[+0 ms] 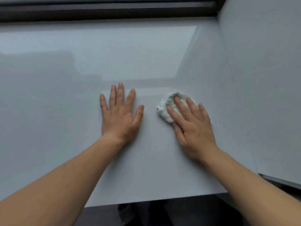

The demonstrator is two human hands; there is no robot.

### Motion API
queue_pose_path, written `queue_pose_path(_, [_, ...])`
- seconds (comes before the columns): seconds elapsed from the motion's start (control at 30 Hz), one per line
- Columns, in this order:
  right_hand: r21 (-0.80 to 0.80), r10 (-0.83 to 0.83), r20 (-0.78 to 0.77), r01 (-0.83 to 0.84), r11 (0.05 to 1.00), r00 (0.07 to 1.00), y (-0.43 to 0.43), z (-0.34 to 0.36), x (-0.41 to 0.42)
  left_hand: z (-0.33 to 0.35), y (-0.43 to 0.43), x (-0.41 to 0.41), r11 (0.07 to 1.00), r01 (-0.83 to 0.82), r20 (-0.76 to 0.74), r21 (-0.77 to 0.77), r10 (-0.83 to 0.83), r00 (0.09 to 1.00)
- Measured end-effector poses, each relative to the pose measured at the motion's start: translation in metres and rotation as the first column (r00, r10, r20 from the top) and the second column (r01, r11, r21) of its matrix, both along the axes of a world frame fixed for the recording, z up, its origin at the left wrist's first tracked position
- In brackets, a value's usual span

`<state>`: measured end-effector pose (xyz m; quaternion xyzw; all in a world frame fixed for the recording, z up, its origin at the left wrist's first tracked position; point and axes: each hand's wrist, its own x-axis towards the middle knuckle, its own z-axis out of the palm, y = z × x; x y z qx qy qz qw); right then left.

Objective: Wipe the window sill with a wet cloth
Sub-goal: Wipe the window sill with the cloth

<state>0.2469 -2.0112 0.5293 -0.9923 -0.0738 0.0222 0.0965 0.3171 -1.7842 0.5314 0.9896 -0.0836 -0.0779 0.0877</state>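
Note:
A wide, glossy pale-grey window sill [65, 95] fills the head view. A small crumpled white cloth [166, 110] with grey smudges lies on it right of centre. My right hand [192, 128] lies flat on the cloth with straight fingers pressing it to the sill; most of the cloth is hidden under the palm and fingers. My left hand [120, 113] rests flat on the bare sill a short way left of the cloth, fingers spread, touching nothing else.
A dark window frame [105, 10] runs along the sill's far edge. A pale side wall [260, 79] rises at the right and meets the frame in the far right corner. The sill's near edge [154, 201] drops to a dark floor below.

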Motion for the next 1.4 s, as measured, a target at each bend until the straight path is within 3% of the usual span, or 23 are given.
queue_pose_path(0.1, [0.012,-0.353,0.006,0.353,0.936,0.936,0.024,0.003,0.003,-0.002,0.001,0.000,1.000,-0.005,0.009,-0.027,0.005,1.000])
queue_pose_path(0.13, [0.009,-0.336,0.030,0.336,0.942,0.942,0.040,0.003,-0.009,-0.002,0.001,-0.001,0.999,-0.003,0.020,-0.048,0.004,1.000])
queue_pose_path(0.2, [0.001,-0.089,0.032,0.089,0.996,0.995,0.059,0.002,-0.045,0.000,0.002,-0.003,0.988,-0.003,0.065,-0.157,0.013,0.998])
queue_pose_path(0.27, [-0.003,0.137,-0.004,-0.137,0.991,0.991,0.048,0.004,-0.068,0.004,0.006,-0.008,0.954,0.015,0.114,-0.301,0.021,0.993])
queue_pose_path(0.33, [-0.027,0.128,0.005,-0.128,0.991,0.992,0.027,0.001,-0.068,0.007,0.010,-0.020,0.938,0.065,0.154,-0.340,-0.013,0.988])
queue_pose_path(0.43, [-0.007,-0.223,0.010,0.223,0.975,0.975,0.027,0.000,-0.061,0.006,0.009,-0.048,0.948,0.124,0.130,-0.295,-0.088,0.988])
queue_pose_path(0.5, [0.007,-0.312,0.046,0.312,0.950,0.949,0.054,0.004,-0.075,0.002,0.008,-0.061,0.962,0.138,0.089,-0.234,-0.120,0.989])
queue_pose_path(0.63, [0.005,0.110,-0.018,-0.110,0.994,0.994,0.071,0.008,-0.134,-0.001,0.010,-0.064,0.975,0.134,0.066,-0.179,-0.124,0.990])
queue_pose_path(0.7, [-0.009,0.203,-0.029,-0.204,0.979,0.979,0.044,0.007,-0.137,0.000,0.011,-0.064,0.977,0.149,0.065,-0.155,-0.140,0.988])
queue_pose_path(0.73, [-0.019,0.157,-0.031,-0.158,0.987,0.987,0.030,0.004,-0.134,0.000,0.011,-0.065,0.978,0.153,0.062,-0.145,-0.145,0.987])
queue_pose_path(0.8, [-0.003,-0.107,-0.047,0.107,0.994,0.993,0.005,0.005,-0.121,-0.001,0.010,-0.066,0.980,0.155,0.052,-0.126,-0.149,0.987])
queue_pose_path(0.87, [0.005,-0.347,-0.044,0.348,0.938,0.937,0.006,0.005,-0.115,-0.002,0.008,-0.067,0.983,0.150,0.054,-0.104,-0.145,0.988])
queue_pose_path(0.9, [-0.002,-0.389,-0.026,0.389,0.921,0.921,0.014,0.006,-0.117,-0.003,0.008,-0.067,0.984,0.148,0.059,-0.094,-0.143,0.988])
queue_pose_path(1.0, [0.006,-0.183,-0.015,0.183,0.983,0.983,0.028,0.005,-0.139,-0.002,0.006,-0.067,0.986,0.144,0.061,-0.079,-0.139,0.988])
queue_pose_path(1.1, [0.004,0.015,-0.041,-0.015,1.000,0.999,-0.010,0.006,-0.141,0.000,0.007,-0.067,0.985,0.148,0.057,-0.083,-0.144,0.988])
queue_pose_path(1.17, [0.004,-0.137,-0.041,0.137,0.991,0.990,-0.035,0.006,-0.129,0.001,0.005,-0.068,0.985,0.157,0.057,-0.066,-0.154,0.986])
queue_pose_path(1.27, [0.049,-0.457,-0.056,0.460,0.887,0.888,-0.022,0.007,-0.119,0.002,-0.003,-0.067,0.987,0.163,0.086,0.002,-0.163,0.983])
queue_pose_path(1.33, [0.029,-0.415,-0.021,0.416,0.909,0.909,-0.005,0.007,-0.127,0.005,-0.012,-0.063,0.989,0.150,0.100,-0.017,-0.147,0.984])
queue_pose_path(1.4, [0.027,-0.202,-0.010,0.202,0.979,0.979,-0.011,0.007,-0.137,0.007,-0.019,-0.054,0.984,0.158,0.105,-0.082,-0.149,0.983])
